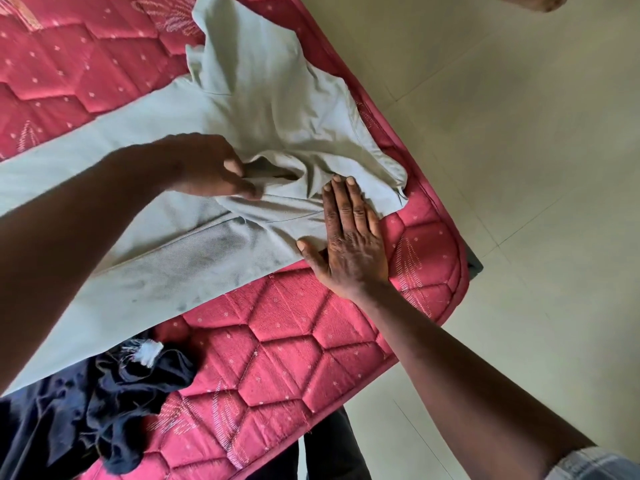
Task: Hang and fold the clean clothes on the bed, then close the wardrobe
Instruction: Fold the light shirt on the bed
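The left hand (211,168) has its grip clamped on a bunched fold of the pale garment (263,98), thumb and fingers pinching the cloth where it puckers into a hollow. Just beside that, the right hand (349,244) lies flat with fingers straight, gripping nothing, pressing the cloth down near its lower edge. The garment is spread across the corner of the bed (284,341), one long stretch running off to the left and a rumpled part reaching up toward the far edge.

This looks to me like the folding step, with the pinned hand serving as an anchor for a crease. The next move probably calls for carrying the pinched fold over or pulling it taut while the flat hand holds the line, then smoothing out the pucker.

A dark garment (114,393) lies crumpled nearer the person, partly under the pale one's edge, waiting its turn. The wardrobe is not in sight.
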A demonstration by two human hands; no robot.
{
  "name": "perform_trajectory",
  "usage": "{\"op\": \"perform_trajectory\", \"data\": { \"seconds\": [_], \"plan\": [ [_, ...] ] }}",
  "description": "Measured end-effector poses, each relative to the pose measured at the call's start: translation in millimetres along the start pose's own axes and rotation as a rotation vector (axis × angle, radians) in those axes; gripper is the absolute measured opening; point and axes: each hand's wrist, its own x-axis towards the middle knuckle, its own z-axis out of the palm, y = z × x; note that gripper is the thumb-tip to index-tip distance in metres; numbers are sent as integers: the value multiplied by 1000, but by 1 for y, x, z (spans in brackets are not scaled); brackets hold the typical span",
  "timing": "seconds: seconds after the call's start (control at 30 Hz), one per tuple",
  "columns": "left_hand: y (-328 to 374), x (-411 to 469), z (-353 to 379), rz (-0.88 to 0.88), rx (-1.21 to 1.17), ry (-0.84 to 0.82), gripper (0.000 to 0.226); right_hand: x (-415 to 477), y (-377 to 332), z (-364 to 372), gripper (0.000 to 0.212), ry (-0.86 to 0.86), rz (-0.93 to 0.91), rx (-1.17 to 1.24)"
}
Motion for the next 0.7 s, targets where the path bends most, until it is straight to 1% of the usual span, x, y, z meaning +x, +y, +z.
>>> {"op": "perform_trajectory", "data": {
  "seconds": [0.03,0.07,0.1,0.13,0.2,0.23,0.3,0.33,0.47,0.5,0.57,0.63,0.67,0.7],
  "plan": [
    [3,-1,3,-21,-62,-18,69,-1,0,1,92,-3,1,2],
    [7,-1,6,-20,-96,-4,87,0,0,1,93,-4,3,6],
    [13,-1,8,-16,-128,32,100,0,0,1,93,-5,5,11],
    [20,1,11,-25,-172,83,106,0,0,1,94,-8,5,13],
    [36,4,16,-56,-265,199,102,0,0,1,95,-11,6,12],
    [45,4,18,-78,-275,261,99,0,0,1,95,-9,9,12],
    [61,8,23,-139,-289,400,86,-1,0,1,95,-2,11,16],
    [67,11,25,-180,-369,448,77,-1,0,0,95,1,11,14],
    [75,27,29,-308,-1036,493,34,-2,0,-1,94,7,13,6],
    [77,28,27,-318,-1176,500,30,-2,-1,-2,94,4,13,8],
    [74,34,20,-306,-1456,525,34,-1,-1,-2,94,-2,11,9],
    [65,37,11,-172,-1692,601,43,-2,-1,-2,95,-7,7,11],
    [58,37,8,-68,-1718,653,49,-2,0,-2,94,-9,2,18],
    [50,35,7,24,-1663,697,55,-2,0,-2,94,-9,0,27]
  ]
}}
